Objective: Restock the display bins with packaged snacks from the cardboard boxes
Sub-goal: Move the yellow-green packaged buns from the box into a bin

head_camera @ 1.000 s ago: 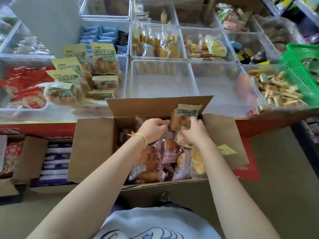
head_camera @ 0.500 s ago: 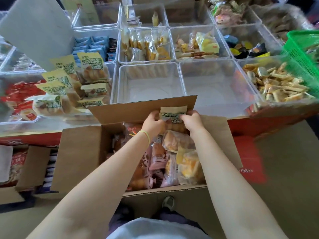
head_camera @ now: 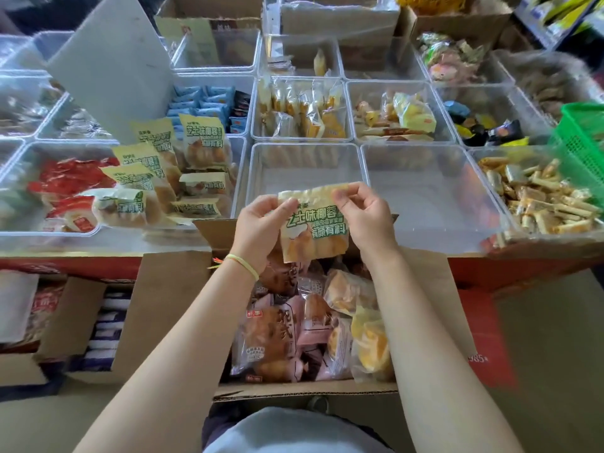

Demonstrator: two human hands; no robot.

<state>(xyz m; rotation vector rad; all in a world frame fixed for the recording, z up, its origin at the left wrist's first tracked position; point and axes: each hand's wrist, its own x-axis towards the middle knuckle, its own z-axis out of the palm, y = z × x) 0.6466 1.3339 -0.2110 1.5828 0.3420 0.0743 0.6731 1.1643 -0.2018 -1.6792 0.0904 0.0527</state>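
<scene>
Left hand [head_camera: 261, 225] and right hand [head_camera: 366, 217] pinch the snack packet [head_camera: 313, 228] between them, above the cardboard box [head_camera: 170, 308].

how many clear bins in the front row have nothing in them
2: the empty bin directly behind the held packet, and the empty bin to its right, beside the wafer bin.

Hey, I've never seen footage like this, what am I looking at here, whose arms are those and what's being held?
No machine here: a person wears a camera on the head, so the one picture looks forward and down along their own arms. The left hand and right hand each pinch an upper corner of one yellow snack packet, held up over an open cardboard box full of other wrapped buns. Beyond it lie clear plastic display bins; the bin at left already holds matching yellow packets, and the bin straight ahead looks empty. A green basket sits at right.
</scene>
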